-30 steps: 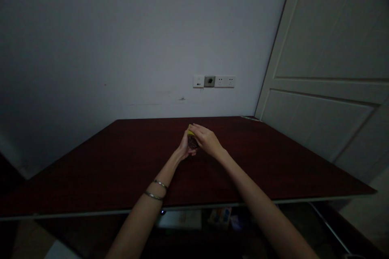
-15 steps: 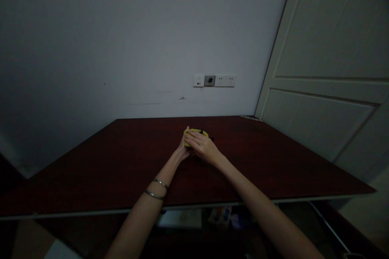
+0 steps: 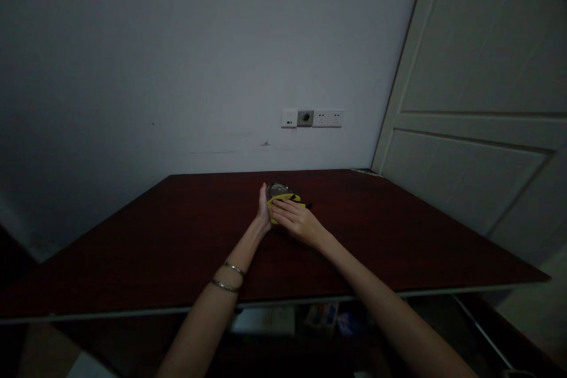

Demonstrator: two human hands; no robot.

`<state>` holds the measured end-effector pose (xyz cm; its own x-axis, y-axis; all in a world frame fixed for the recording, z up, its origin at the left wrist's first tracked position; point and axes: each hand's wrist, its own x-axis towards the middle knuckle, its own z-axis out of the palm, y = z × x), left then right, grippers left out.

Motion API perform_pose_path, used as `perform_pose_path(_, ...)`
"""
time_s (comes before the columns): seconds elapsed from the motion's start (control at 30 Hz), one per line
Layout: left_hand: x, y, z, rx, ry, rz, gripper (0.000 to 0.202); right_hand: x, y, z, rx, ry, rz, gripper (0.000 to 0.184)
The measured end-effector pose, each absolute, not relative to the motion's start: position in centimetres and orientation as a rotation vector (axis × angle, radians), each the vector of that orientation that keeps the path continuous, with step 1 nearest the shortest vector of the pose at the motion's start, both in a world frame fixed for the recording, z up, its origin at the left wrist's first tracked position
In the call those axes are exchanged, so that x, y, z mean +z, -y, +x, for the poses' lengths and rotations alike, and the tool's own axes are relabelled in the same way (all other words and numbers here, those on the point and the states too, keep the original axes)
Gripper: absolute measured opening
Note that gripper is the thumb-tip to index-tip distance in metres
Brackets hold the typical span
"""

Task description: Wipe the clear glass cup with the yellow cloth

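My left hand (image 3: pixel 264 211) is wrapped round the left side of a clear, shiny round object (image 3: pixel 279 188) that looks like a glass dish or jar; its lower part is hidden. Against the near side of this object lies a flat yellow piece with black parts (image 3: pixel 289 196), cloth-like or sponge-like; I cannot tell which. The fingers of my right hand (image 3: pixel 299 221) lie together over the yellow piece and press it to the round object. A black end (image 3: pixel 309 205) pokes out to the right of my knuckles. Two metal bangles (image 3: pixel 228 277) circle my left forearm.
Both hands are over a dark red-brown table (image 3: pixel 146 248). Behind it rises a pale wall with a row of sockets (image 3: pixel 312 119). A white panelled door (image 3: pixel 469 171) stands along the right side. Below the front edge are a white item (image 3: pixel 263 320) and small packages (image 3: pixel 323 314).
My right hand has slid slightly toward me with the yellow piece, uncovering the clear round object's top. My left fingers have shifted a little to the left.
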<state>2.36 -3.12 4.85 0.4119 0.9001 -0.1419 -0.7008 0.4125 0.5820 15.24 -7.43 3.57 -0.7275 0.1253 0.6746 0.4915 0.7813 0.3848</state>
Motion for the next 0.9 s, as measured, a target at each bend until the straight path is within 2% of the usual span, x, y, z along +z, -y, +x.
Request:
perform_pose_path(0.2,4.6,2.5,2.3,1.231,-0.495,0.575,0.061,3.3,7.6,16.2,-0.685,2.313,-0.582,0.031)
perform_pose_path(0.57,3.9,2.6,1.8,0.854,-0.405,0.871,0.076,4.3,5.6,19.5,-0.492,2.101,-0.782,0.043)
perform_pose_path(0.73,4.3,3.1,2.0,0.735,-0.403,0.998,0.082,5.2,4.5,20.0,-0.165,1.832,-0.868,0.03)
perform_pose_path(0.9,4.0,3.0,2.1,0.651,-0.447,1.052,0.077,7.5,4.1,18.7,0.075,1.746,-0.847,0.025)
